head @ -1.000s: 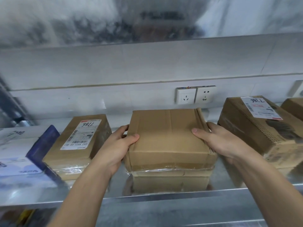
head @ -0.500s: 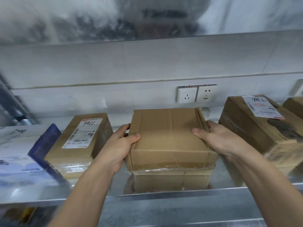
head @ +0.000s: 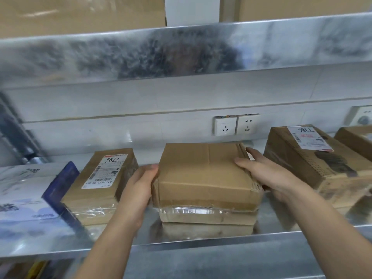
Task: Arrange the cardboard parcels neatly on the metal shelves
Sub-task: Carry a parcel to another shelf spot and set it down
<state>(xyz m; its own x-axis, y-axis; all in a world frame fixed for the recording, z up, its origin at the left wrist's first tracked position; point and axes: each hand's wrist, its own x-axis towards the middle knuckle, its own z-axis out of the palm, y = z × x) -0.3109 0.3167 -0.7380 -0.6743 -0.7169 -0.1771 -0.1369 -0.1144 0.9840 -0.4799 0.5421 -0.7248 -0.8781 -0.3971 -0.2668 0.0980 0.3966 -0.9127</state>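
One parcel (head: 205, 174) between left grip (head: 138, 190) and right grip (head: 269, 176), on metal shelf (head: 201, 243)

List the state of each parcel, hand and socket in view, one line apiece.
middle parcel, flat on the metal shelf, taped shut, held at both sides.
left hand, grips the middle parcel's left side.
right hand, grips its right side, thumb on top.
left parcel, flat, closed, label up.
right parcel, flat, closed, label up.
wall sockets, nothing plugged in.
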